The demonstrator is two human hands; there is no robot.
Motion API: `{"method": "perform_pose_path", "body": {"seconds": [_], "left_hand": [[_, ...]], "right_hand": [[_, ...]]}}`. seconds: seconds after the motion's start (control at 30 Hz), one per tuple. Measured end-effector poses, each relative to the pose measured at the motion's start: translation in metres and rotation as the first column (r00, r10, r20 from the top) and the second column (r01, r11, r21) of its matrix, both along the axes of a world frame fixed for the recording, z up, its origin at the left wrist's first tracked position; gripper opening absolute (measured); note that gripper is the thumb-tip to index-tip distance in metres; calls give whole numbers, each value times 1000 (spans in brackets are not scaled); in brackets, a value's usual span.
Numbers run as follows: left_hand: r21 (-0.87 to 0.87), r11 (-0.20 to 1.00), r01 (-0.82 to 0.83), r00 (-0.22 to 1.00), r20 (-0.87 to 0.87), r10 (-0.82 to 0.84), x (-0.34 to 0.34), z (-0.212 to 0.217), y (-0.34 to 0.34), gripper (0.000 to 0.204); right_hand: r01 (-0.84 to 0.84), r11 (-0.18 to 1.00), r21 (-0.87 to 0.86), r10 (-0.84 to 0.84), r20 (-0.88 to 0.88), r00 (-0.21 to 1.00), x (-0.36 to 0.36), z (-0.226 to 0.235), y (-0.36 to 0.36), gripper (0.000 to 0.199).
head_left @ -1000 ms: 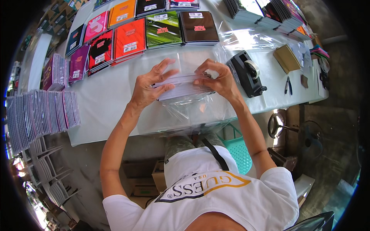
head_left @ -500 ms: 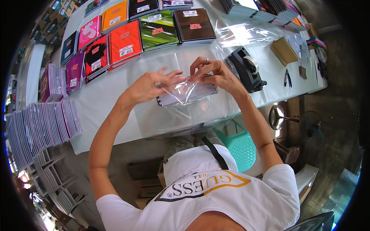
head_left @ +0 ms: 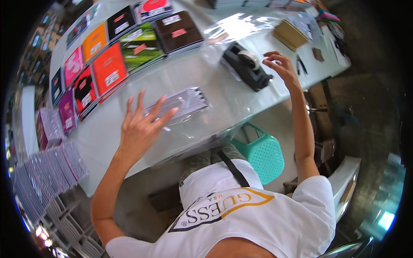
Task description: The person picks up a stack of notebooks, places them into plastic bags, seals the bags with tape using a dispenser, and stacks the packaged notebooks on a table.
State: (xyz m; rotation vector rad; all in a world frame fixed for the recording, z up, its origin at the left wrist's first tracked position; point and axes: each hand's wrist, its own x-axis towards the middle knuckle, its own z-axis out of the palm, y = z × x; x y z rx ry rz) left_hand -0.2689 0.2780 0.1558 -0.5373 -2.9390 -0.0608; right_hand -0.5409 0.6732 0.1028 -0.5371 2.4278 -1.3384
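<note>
A thin stack of spiral-bound notebooks (head_left: 189, 101), wrapped in clear plastic film, lies on the table in front of me. My left hand (head_left: 144, 118) is open over its left end, fingers spread; whether the fingertips touch the film I cannot make out. To the right stands a black tape dispenser (head_left: 245, 69) with a roll of clear tape. My right hand (head_left: 282, 69) is raised just beyond the dispenser's right side, its fingers bent and apart, with nothing visible in them.
Rows of notebooks with coloured covers (head_left: 109, 69) fill the far left. Wrapped notebook stacks (head_left: 49, 172) stand at the left edge. Clear film (head_left: 241, 28), a brown box (head_left: 290, 34) and dark-handled pliers (head_left: 301, 64) lie beyond the dispenser. A green stool (head_left: 260, 157) is below the table edge.
Both hands have let go of the film over the notebooks. My right hand has moved right to the dispenser; my left has spread out beside the bundle. The view has turned.
</note>
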Motion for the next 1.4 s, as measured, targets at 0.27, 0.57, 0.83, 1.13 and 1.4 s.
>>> {"method": "perform_pose_path", "body": {"seconds": [0.27,0.57,0.83,1.13,1.4], "left_hand": [[-78,996,-52,999,-1,52,3,1,9,48],[-94,993,-75,997,1,75,8,3,10,49],[-76,996,-41,997,-63,36,14,-7,3,58],[-21,997,75,996,-45,-76,7,-6,-6,61],[627,773,-100,686,607,-403,-66,-11,-52,63]], "right_hand": [[-48,999,4,36,606,794,-29,-60,59,47],[146,959,-241,-96,209,973,30,-105,87,7],[255,824,-507,-20,423,906,172,8,-86,9],[416,814,-406,-210,461,862,256,-24,-225,27],[155,955,251,-178,71,981,242,-33,-229,41]]}}
